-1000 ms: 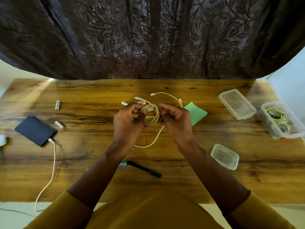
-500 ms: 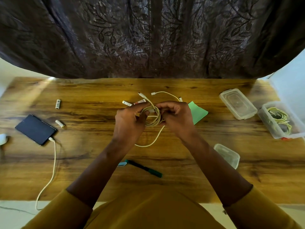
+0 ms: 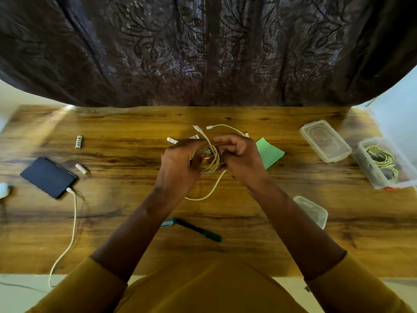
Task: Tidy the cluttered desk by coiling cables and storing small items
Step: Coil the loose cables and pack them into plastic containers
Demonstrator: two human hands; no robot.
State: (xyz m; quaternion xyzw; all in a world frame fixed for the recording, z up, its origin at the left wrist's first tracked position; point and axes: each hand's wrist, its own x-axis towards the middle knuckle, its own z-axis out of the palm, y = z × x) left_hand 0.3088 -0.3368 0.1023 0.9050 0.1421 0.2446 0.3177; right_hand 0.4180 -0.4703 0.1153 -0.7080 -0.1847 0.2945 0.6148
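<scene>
Over the middle of the tabletop [image 3: 248, 249], the left hand [image 3: 178, 168] and right hand [image 3: 240, 159] hold a cream charging cable [image 3: 211, 163] wound into a small coil between them. The left fingers [image 3: 194, 144] curl over the coil's near-left side; the right fingers [image 3: 228, 141] are bent, pinching its far-right side. One plug end [image 3: 195, 127] sticks up toward the far edge, and a loose tail [image 3: 203, 196] droops toward the near edge. A green marker [image 3: 198, 230] lies near the near edge. Toward the left edge, a phone [image 3: 48, 177] lies plugged into its own cable.
</scene>
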